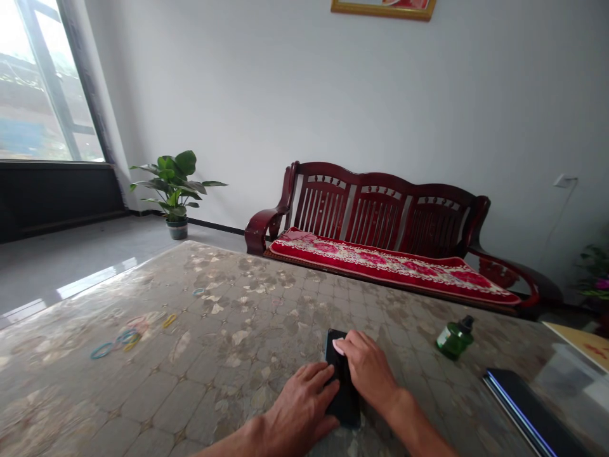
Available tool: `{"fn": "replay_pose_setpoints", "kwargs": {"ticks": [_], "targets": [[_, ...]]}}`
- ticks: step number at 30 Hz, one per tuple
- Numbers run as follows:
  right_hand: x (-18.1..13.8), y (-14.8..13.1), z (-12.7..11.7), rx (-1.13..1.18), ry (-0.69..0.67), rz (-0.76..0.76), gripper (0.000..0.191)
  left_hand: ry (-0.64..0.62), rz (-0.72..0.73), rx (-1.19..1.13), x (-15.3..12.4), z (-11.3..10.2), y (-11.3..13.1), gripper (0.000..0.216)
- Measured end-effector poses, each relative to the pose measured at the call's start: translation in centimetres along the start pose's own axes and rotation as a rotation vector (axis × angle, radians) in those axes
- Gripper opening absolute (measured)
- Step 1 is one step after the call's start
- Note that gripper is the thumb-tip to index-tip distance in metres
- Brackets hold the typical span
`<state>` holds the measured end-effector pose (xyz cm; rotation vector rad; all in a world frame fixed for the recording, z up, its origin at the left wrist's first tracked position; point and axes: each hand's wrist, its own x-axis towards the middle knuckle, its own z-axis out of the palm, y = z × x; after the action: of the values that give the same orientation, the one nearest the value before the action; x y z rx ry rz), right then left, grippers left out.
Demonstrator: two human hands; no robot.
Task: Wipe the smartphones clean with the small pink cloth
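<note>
A black smartphone (349,406) lies flat on the patterned tablecloth (209,381), its screen facing up. My left hand (304,403) holds it from the left side, fingers over the screen and thumb near the lower edge. At the phone's upper part, my right hand (368,365) is closed, with its fingers pressed together against the screen. A small pale piece (338,346) shows at those fingertips; its material is not clear. Both hands cover part of the screen.
To the right stand a green pump bottle (455,338) and a dark flat device (528,406). A clear plastic box (566,374) sits at the right edge. Coloured bands (126,336) lie at left. Beyond the table is a wooden bench (371,209); a potted plant (176,184) stands far left.
</note>
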<state>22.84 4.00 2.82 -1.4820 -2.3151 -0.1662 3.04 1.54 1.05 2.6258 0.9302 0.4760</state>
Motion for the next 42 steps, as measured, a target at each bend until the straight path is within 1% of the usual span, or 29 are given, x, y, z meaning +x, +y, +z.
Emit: {"fn": "replay_pose_setpoints", "kwargs": {"ticks": [3,5,8,11,13,17,20,22,26,28,30,33,35,37,39,42], "targets": [[-1.1,-0.8,-0.4,0.016,-0.059,-0.066,0.024,0.007,0.034,-0.012,0.1,0.1,0.0,0.039],[-1.0,-0.8,-0.4,0.021,-0.073,-0.06,0.024,0.017,0.053,-0.001,0.1,0.2,-0.1,0.037],[0.9,-0.3,0.1,-0.021,-0.066,0.013,0.025,0.014,0.067,0.03,-0.1,0.2,-0.2,0.04],[3.1,-0.1,0.8,-0.072,-0.088,0.093,0.029,-0.002,0.072,0.046,-0.2,0.1,-0.1,0.042],[3.6,-0.3,0.9,-0.08,-0.092,0.096,0.03,-0.003,0.062,0.051,-0.2,0.0,0.0,0.042],[1.8,-1.2,0.2,-0.029,-0.104,-0.025,0.025,0.007,0.051,0.054,-0.1,0.0,0.2,0.041],[0.6,-1.3,-0.3,0.016,-0.132,-0.1,0.024,0.014,0.049,0.061,-0.1,0.3,0.3,0.038],[0.8,-0.9,-0.2,0.014,-0.118,-0.088,0.024,0.009,0.046,0.067,-0.1,0.4,0.2,0.04],[2.6,-0.3,0.7,-0.027,-0.062,0.04,0.025,-0.007,0.049,0.065,-0.3,0.3,0.1,0.043],[3.0,-0.5,0.8,-0.034,-0.066,0.054,0.025,0.001,0.049,0.059,-0.2,0.2,0.2,0.043],[2.6,-1.0,0.4,-0.018,-0.096,-0.002,0.025,0.011,0.042,0.049,-0.2,0.1,0.3,0.041],[0.9,-1.6,-0.4,0.03,-0.145,-0.112,0.023,0.02,0.031,0.033,0.0,0.2,0.3,0.034],[0.1,-1.4,-0.7,0.043,-0.143,-0.128,0.022,0.023,0.036,0.033,0.0,0.3,0.2,0.033],[0.2,-0.6,-0.6,0.028,-0.108,-0.078,0.024,0.023,0.046,0.037,-0.1,0.4,0.1,0.037],[0.9,0.4,-0.3,-0.001,-0.072,0.001,0.026,0.015,0.05,0.039,-0.2,0.2,0.1,0.041],[1.9,1.4,0.1,-0.032,-0.054,0.077,0.028,-0.002,0.044,0.04,-0.3,0.0,0.1,0.042]]}}
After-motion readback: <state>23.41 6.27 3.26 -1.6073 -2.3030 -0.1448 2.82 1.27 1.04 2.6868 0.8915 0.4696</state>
